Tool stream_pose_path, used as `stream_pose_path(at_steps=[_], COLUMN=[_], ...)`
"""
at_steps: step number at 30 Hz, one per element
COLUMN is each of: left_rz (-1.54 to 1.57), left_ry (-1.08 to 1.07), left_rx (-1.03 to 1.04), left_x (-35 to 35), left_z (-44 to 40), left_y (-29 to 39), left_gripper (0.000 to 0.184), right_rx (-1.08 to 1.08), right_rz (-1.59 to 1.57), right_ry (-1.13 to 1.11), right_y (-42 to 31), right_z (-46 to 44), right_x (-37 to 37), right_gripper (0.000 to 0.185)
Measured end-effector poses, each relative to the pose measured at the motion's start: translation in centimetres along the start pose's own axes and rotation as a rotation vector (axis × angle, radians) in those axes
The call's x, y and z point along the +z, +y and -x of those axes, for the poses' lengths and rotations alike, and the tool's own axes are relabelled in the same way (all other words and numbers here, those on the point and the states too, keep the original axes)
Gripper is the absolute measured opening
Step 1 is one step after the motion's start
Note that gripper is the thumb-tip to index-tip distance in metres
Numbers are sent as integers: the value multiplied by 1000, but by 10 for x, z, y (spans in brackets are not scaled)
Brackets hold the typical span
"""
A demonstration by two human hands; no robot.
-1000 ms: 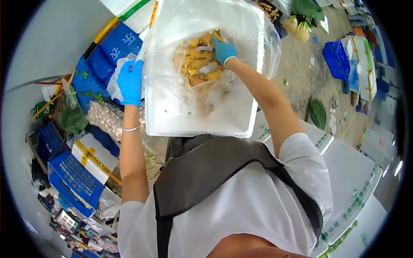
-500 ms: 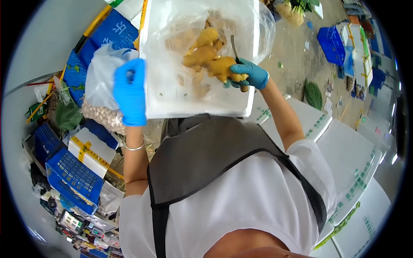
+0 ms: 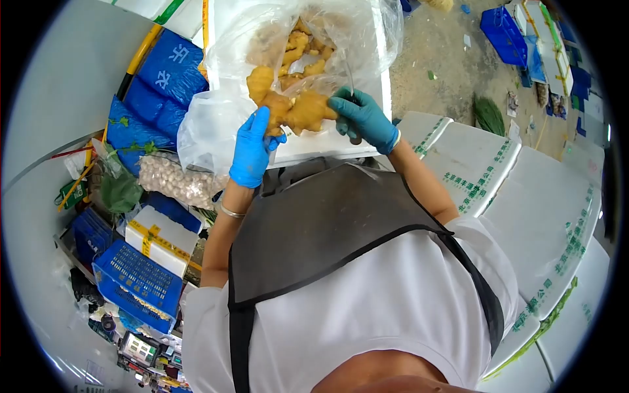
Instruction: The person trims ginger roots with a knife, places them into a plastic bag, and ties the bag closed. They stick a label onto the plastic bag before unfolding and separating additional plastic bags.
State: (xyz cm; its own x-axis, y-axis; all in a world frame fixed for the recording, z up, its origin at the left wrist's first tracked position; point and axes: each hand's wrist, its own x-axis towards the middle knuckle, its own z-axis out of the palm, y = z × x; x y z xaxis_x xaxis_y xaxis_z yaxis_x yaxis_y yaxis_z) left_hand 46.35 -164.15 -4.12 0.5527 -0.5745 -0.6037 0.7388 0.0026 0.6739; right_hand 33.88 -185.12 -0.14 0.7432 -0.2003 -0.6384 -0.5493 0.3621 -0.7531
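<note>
A large knobbly ginger root (image 3: 304,112) is held between my two hands, over the near end of a white foam box (image 3: 386,98). My left hand (image 3: 250,154), in a bright blue glove, is closed on its left part. My right hand (image 3: 368,121), in a teal glove, pinches the right end and also grips a small knife (image 3: 349,69), blade pointing away from me and handle end showing below the palm. More ginger pieces (image 3: 296,47) lie in a clear plastic bag (image 3: 262,23) inside the box.
A bag of pale round produce (image 3: 177,178) lies left of the box, below blue wrapped bundles (image 3: 167,72). A blue crate (image 3: 141,278) stands lower left. White foam boxes (image 3: 534,209) line the right side. Another blue crate (image 3: 503,36) rests on the floor.
My left hand has come right from beside the box and taken hold of the ginger. The root has been lifted toward me and turned. The right hand keeps the knife.
</note>
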Motion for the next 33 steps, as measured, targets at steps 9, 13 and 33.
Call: stream_pose_path(at_steps=[9, 13, 33], left_rz=[-219, -228, -523], left_ry=[-205, -220, -117], left_rx=[134, 133, -65], left_x=[-14, -13, 47], left_z=[8, 10, 18], left_y=[-15, -22, 67], left_gripper=[45, 44, 46], right_rx=[60, 10, -207], right_rz=[-468, -645, 195], right_ry=[-44, -136, -324], right_y=[28, 42, -13], right_z=[20, 20, 16], right_x=[13, 11, -18], right_gripper=[16, 16, 59])
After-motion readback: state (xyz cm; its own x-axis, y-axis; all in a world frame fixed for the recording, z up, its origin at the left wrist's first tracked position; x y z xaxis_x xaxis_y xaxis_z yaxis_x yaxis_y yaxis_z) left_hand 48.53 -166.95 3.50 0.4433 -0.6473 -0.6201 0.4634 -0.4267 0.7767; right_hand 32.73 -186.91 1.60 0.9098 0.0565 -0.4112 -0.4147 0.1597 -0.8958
